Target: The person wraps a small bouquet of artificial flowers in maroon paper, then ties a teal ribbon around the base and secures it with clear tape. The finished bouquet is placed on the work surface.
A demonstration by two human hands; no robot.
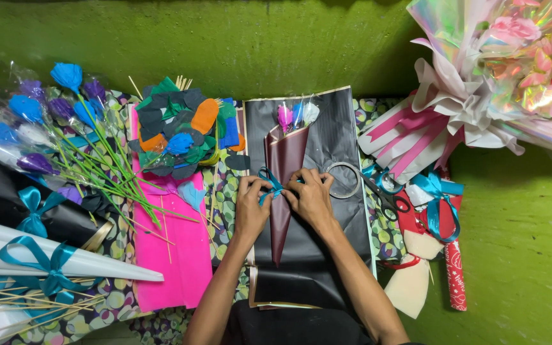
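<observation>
Head view looks straight down on a green floor where a person works over a glossy black wrapping sheet. On that sheet lies a slim maroon paper cone, matte and smooth, tapering to a point toward the person; pink, blue and white flower heads in clear film poke from its wide mouth. The left hand and right hand meet at the cone's middle, fingers pinched shut on a teal ribbon bow; the knot itself is mostly hidden under the fingertips.

Just right of the hands sit a clear tape roll and black-handled scissors. Left of the black sheet a hot-pink sheet carries a pile of dark, green and orange paper petals and thin wooden skewers. Farther left, blue and purple crepe flowers on green stems fan out, with white cones tied in teal bows at the left edge. An iridescent pink bouquet, cut off by the frame, fills the top right corner. A red patterned roll lies below it, its print too small to read.
</observation>
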